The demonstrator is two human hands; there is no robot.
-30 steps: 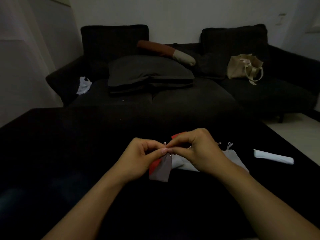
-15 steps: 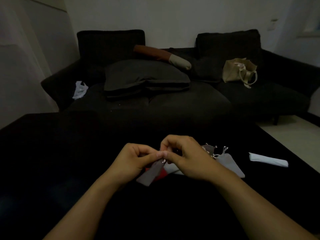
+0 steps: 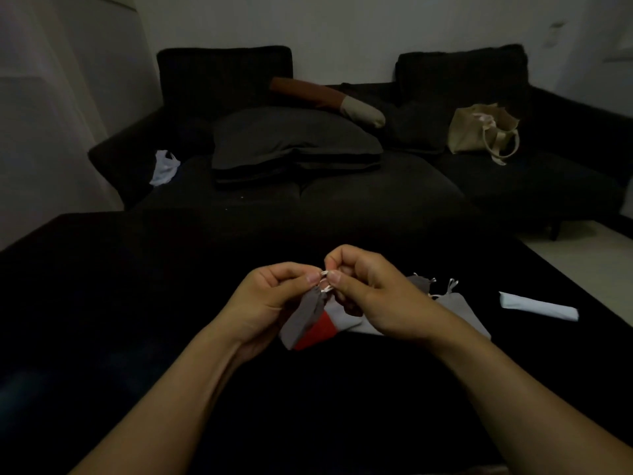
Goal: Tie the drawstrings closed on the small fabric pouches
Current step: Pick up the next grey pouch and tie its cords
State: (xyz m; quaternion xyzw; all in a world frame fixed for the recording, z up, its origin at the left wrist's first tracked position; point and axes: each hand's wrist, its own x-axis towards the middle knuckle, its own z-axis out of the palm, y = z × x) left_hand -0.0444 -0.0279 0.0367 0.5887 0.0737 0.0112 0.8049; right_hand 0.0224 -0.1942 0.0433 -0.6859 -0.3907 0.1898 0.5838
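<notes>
A small dark grey pouch (image 3: 303,318) hangs in the air above the black table. My left hand (image 3: 270,305) pinches its gathered neck and white drawstring (image 3: 325,281). My right hand (image 3: 373,296) pinches the same drawstring from the right, thumb against forefinger. Under my hands lie a red pouch (image 3: 313,334) and a light grey pouch (image 3: 344,320). Further right, a dark grey pouch (image 3: 419,284) and another light grey pouch (image 3: 460,308) lie with their white cords showing.
A folded white paper strip (image 3: 537,305) lies on the black table (image 3: 137,303) to the right. Behind the table stands a dark sofa (image 3: 342,197) with cushions, a beige tote bag (image 3: 483,133) and a white plastic bag (image 3: 164,168).
My hands have lifted the grey pouch slightly and tilted it to the left. My fingers have worked along the drawstring. The camera has tipped down a little.
</notes>
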